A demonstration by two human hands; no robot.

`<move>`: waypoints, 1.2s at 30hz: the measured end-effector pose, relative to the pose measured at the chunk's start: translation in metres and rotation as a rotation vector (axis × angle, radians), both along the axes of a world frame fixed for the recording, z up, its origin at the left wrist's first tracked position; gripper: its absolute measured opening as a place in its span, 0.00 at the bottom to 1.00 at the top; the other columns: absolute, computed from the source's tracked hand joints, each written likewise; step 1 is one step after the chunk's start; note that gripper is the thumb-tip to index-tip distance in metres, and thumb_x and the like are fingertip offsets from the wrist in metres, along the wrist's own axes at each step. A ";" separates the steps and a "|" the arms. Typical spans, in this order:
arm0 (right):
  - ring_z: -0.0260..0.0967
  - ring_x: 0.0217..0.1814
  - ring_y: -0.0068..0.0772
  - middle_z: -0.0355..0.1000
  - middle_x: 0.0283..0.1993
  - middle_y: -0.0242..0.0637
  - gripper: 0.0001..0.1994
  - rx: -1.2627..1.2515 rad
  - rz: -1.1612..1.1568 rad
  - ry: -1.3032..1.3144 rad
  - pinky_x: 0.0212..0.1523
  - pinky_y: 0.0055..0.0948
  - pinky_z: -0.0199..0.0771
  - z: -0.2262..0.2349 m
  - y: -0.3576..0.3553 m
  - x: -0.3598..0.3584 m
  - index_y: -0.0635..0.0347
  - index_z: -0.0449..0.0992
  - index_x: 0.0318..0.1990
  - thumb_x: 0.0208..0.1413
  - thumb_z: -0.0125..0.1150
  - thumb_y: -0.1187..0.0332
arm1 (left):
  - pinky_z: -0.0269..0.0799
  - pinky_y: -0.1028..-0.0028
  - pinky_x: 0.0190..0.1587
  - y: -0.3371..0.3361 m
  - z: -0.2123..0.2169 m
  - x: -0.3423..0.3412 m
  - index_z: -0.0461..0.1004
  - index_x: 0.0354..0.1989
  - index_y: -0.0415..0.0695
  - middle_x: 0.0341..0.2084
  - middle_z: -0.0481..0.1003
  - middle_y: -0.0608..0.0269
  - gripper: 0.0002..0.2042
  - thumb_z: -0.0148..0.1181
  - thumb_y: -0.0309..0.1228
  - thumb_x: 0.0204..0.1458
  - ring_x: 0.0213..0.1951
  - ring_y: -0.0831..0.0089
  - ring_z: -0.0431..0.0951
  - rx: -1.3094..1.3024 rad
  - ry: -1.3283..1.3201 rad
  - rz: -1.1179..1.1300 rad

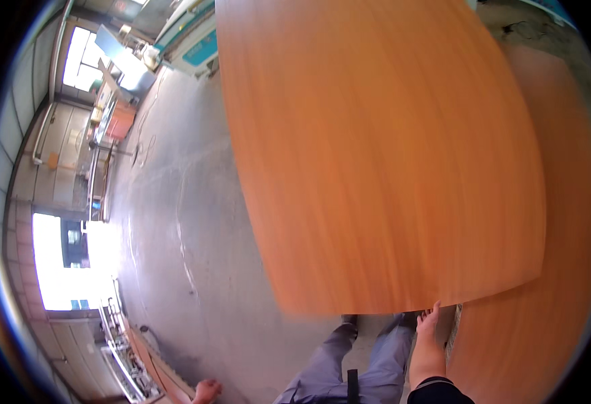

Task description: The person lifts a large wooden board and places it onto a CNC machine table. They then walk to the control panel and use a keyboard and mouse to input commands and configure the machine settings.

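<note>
Grey concrete floor (174, 168) made up the base of the scene, with pale streaks running along it at left.

Largest item on it in view: wood-grain panel (390, 155), orange-brown, blurred at its edges. It filled the centre and upper part of the view in front of the person, near edge above the feet. A second orange-brown panel (562, 269) lay to its right, partly covered by the first one.

Far end, left of the first panel: white-and-teal machine (201, 50). Left wall: bright opening (59, 269) and, farther off, a smaller window (80, 57). An orange-red box (120, 121) stood along that side. Lower left corner: brown board (161, 377) beside metal rails.

Person's grey trousers (386, 360) and dark shoes showed below the near edge.

Right hand (428, 321): at the near edge of the first panel, right of its middle, digits meeting the edge; grip could not be told. Left hand (206, 391): low, well apart from that panel, just beside the brown board; fingers partly cut off by blur, so spread and contact could not be told.
</note>
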State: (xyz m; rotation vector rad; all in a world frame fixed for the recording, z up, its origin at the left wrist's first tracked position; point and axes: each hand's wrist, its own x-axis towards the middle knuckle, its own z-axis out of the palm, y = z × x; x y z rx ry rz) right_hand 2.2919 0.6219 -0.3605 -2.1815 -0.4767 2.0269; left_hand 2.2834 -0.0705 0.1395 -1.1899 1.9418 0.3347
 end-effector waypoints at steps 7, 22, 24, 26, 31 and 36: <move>0.63 0.67 0.42 0.67 0.65 0.35 0.31 0.094 -0.262 0.536 0.65 0.47 0.63 0.013 0.001 -0.022 0.52 0.67 0.64 0.64 0.40 0.39 | 0.79 0.68 0.36 0.174 0.012 0.069 0.67 0.62 0.35 0.33 0.79 0.57 0.26 0.61 0.35 0.58 0.33 0.67 0.80 0.277 -0.104 0.321; 0.59 0.69 0.45 0.64 0.69 0.34 0.31 -0.026 0.125 0.460 0.68 0.52 0.60 0.398 -0.036 -0.114 0.48 0.66 0.66 0.65 0.32 0.42 | 0.73 0.48 0.51 0.212 -0.120 -0.024 0.67 0.65 0.48 0.57 0.74 0.50 0.32 0.56 0.56 0.57 0.57 0.48 0.74 0.892 0.846 1.645; 0.59 0.69 0.45 0.64 0.69 0.34 0.31 -0.006 0.166 0.445 0.67 0.52 0.60 0.427 -0.038 -0.142 0.48 0.66 0.66 0.65 0.32 0.42 | 0.72 0.49 0.53 0.239 -0.081 -0.102 0.68 0.62 0.47 0.57 0.73 0.54 0.28 0.54 0.52 0.60 0.56 0.51 0.73 0.803 0.931 1.666; 0.60 0.69 0.45 0.64 0.68 0.34 0.30 0.010 0.188 0.436 0.67 0.52 0.60 0.448 -0.045 -0.171 0.48 0.66 0.65 0.65 0.32 0.42 | 0.67 0.47 0.58 0.235 -0.073 -0.148 0.66 0.63 0.47 0.59 0.71 0.58 0.28 0.51 0.53 0.61 0.59 0.53 0.69 0.839 1.019 1.600; 0.60 0.69 0.45 0.64 0.68 0.34 0.30 0.054 0.242 0.457 0.67 0.52 0.60 0.499 -0.081 -0.240 0.48 0.66 0.65 0.65 0.33 0.42 | 0.73 0.52 0.55 0.179 0.017 -0.275 0.61 0.67 0.42 0.63 0.68 0.57 0.30 0.57 0.46 0.61 0.58 0.53 0.71 0.842 1.039 1.663; 0.60 0.69 0.45 0.64 0.68 0.34 0.30 0.068 0.262 0.511 0.67 0.52 0.61 0.544 -0.151 -0.327 0.48 0.66 0.65 0.65 0.33 0.42 | 0.74 0.52 0.54 0.094 0.052 -0.404 0.64 0.63 0.41 0.58 0.71 0.56 0.26 0.58 0.41 0.60 0.55 0.54 0.74 0.755 1.107 1.556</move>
